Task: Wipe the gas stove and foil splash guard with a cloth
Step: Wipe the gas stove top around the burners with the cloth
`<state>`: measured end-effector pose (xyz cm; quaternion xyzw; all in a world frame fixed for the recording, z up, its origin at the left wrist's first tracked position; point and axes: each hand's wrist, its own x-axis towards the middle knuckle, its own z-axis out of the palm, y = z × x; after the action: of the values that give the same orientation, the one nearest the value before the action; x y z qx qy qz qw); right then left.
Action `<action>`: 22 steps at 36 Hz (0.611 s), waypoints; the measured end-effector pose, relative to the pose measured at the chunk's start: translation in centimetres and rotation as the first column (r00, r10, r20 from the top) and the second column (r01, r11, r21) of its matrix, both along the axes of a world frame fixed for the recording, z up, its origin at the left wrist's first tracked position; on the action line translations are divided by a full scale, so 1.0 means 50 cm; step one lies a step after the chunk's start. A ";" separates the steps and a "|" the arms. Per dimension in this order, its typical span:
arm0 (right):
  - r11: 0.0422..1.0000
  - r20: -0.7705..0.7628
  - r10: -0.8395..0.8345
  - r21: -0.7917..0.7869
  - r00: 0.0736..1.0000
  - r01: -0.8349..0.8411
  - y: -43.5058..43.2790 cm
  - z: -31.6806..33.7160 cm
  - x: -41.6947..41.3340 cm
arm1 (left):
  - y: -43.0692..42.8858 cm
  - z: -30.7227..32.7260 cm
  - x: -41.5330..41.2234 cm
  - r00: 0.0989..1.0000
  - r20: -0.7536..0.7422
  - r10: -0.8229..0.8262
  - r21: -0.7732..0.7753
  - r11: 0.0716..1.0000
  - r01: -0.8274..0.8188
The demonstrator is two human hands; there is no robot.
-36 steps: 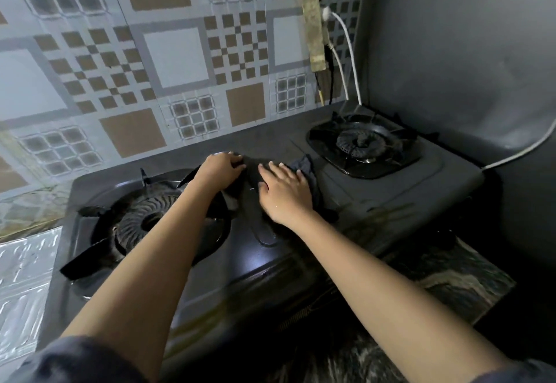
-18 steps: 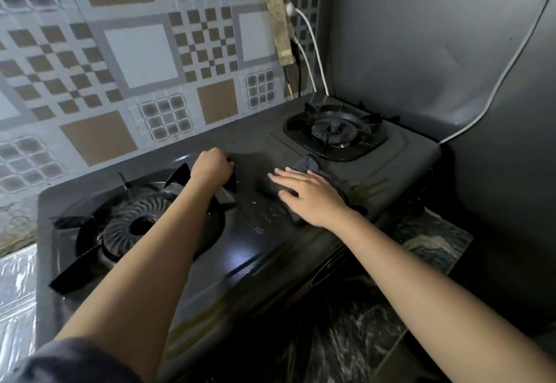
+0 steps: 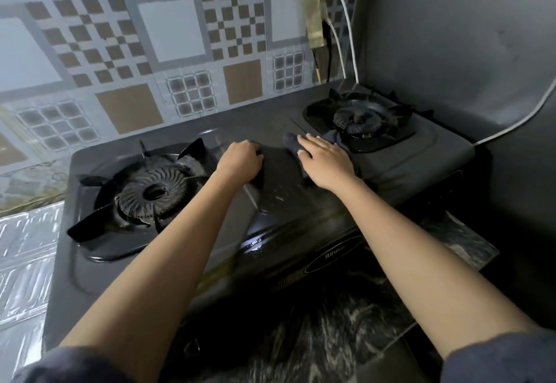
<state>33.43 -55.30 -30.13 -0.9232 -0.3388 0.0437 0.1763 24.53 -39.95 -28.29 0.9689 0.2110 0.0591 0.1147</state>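
The dark two-burner gas stove (image 3: 301, 130) fills the middle of the view. A dark blue-grey cloth (image 3: 291, 141) lies on its centre panel, reaching the edge of the right burner (image 3: 358, 119). My right hand (image 3: 326, 161) presses flat on the cloth with fingers stretched out. My left hand (image 3: 240, 161) is a closed fist beside the left burner (image 3: 150, 194), gripping a dark fold that looks like the cloth's left end. The silvery embossed foil splash guard (image 3: 25, 262) stands at the stove's left side.
A patterned tile panel (image 3: 168, 30) backs the stove. A white cable (image 3: 346, 27) hangs from a plug at the back right corner and another runs along the grey right wall (image 3: 451, 36). Dark marbled countertop (image 3: 331, 337) lies in front.
My right hand has slid the cloth to the right, from the centre panel toward the right burner. My left fist has stayed next to the left burner.
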 end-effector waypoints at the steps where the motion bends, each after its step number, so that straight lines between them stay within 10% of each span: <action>1: 1.000 -0.001 -0.008 -0.002 1.000 0.008 -0.006 -0.001 -0.003 | -0.006 -0.001 -0.002 1.000 -0.010 0.002 0.011 1.000 -0.002; 22: 0.996 0.133 -0.004 0.093 0.991 -0.008 -0.005 -0.022 -0.187 | -0.015 0.022 -0.031 0.992 -0.111 -0.059 0.046 0.997 0.065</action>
<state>24.11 -55.54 -31.22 -0.9144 -0.3525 -0.0338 0.1964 22.99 -40.71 -27.19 0.9794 0.1851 0.0077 0.0807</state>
